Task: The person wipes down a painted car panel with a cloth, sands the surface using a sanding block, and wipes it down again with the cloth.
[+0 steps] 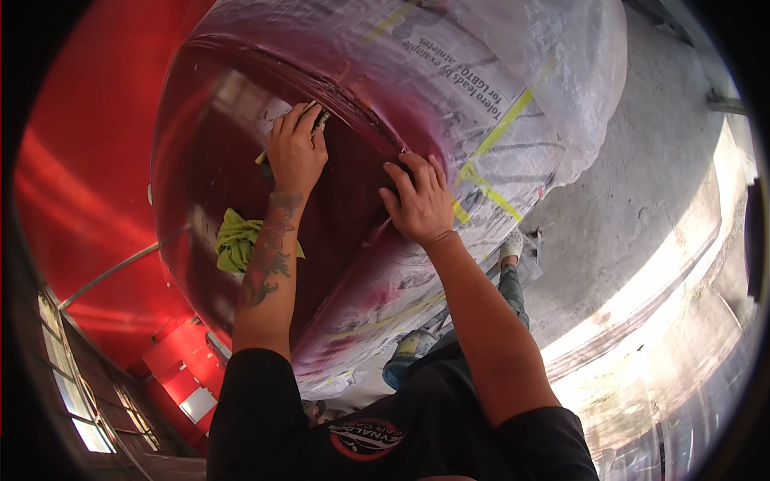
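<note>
A glossy dark red car panel (337,208) lies in front of me, beaded with small drops. On its upper part, my left hand (297,148) is closed over a small flat pad (322,119), perhaps a sanding block; only its dark and yellowish edges show past the fingers. My right hand (421,196) rests with bent, parted fingers on the panel's right edge, where paint-stained masking (425,144) begins. It holds nothing. A crumpled lime-green cloth (237,240) lies on the panel beside my left forearm.
Newspaper and plastic sheeting (497,72), held with yellow-green tape (505,120), cover the area around the panel. A bright red surface (88,160) stands at left. Below are a blue-grey bucket (397,370), my shoe (511,244) and the concrete floor (593,240).
</note>
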A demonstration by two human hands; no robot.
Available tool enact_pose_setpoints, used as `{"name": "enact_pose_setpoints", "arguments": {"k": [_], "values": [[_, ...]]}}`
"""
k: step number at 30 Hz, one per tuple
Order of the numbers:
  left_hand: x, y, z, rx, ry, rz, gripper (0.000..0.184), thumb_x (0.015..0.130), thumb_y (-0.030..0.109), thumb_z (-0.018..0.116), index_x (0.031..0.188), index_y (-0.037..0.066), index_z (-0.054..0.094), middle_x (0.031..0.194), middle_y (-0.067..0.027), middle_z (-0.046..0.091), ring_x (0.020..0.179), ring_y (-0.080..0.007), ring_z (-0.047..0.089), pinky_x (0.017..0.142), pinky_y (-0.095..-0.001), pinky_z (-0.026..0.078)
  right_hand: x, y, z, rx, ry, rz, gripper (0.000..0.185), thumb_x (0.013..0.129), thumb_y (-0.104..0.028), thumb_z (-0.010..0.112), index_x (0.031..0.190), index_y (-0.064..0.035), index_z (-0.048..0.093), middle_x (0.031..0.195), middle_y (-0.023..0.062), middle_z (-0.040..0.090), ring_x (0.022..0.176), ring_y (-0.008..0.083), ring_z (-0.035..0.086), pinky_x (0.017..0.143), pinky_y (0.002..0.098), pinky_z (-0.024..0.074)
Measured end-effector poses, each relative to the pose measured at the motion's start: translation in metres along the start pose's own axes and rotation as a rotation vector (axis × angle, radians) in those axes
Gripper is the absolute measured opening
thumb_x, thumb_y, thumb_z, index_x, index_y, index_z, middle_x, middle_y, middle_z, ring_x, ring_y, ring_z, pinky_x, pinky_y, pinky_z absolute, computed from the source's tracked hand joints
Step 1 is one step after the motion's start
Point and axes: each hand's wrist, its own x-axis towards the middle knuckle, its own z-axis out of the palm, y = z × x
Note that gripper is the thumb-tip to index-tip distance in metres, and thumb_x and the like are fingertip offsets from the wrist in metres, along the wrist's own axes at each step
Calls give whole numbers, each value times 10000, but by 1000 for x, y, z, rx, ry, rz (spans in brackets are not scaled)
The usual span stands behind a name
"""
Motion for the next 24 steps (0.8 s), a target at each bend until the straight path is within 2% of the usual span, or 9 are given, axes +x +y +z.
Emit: {"name": "enact_pose_setpoints", "arguments": {"k": [3,6,11,13,17,21,24], "values": [[4,2,3,104,9,-81,362,863,96,712,1225,89,708,1268,-71,663,1143,-299,608,967,-448,485,0,-1,-1,0,7,2,416,875,-288,736,1254,-144,642,1311,98,562,1286,280,545,1173,516,360],[-8,11,-1,5,-6,12,359,866,94,709,1225,87,708,1265,-76,667,1137,-304,608,969,-453,485,0,1,2,-13,-3,3,410,880,-293,731,1253,-147,643,1312,94,564,1288,275,543,1176,510,359],[3,-7,2,36,18,-35,368,867,97,706,1234,83,702,1258,-81,668,1130,-313,603,964,-464,482,-3,0,1,-13,-2,2,404,883,-296,728,1251,-151,645,1317,90,562,1291,266,540,1180,498,358],[-1,2,2,-3,-6,-79,355,901,106,685,1256,115,696,1293,-60,667,1176,-294,605,994,-450,468,-1,0,2,-9,6,6,405,882,-297,729,1251,-152,646,1319,89,562,1292,263,539,1181,495,358],[-3,1,-3,-42,-36,3,354,897,104,687,1251,117,701,1282,-57,668,1176,-298,602,986,-446,468,-1,0,-1,-20,-21,10,411,881,-302,731,1255,-154,646,1318,84,563,1294,257,536,1185,489,353],[1,0,5,45,22,-76,380,888,96,695,1267,116,690,1271,-47,670,1158,-296,608,982,-446,472,-1,0,1,-25,-12,12,415,877,-301,735,1254,-152,646,1316,83,562,1293,257,536,1186,488,351],[-5,4,0,-28,-19,-21,388,890,98,691,1277,115,685,1280,-54,668,1177,-298,602,986,-456,471,1,-2,-2,-17,-9,5,417,873,-296,739,1252,-150,646,1315,84,563,1289,259,539,1183,489,357]]}}
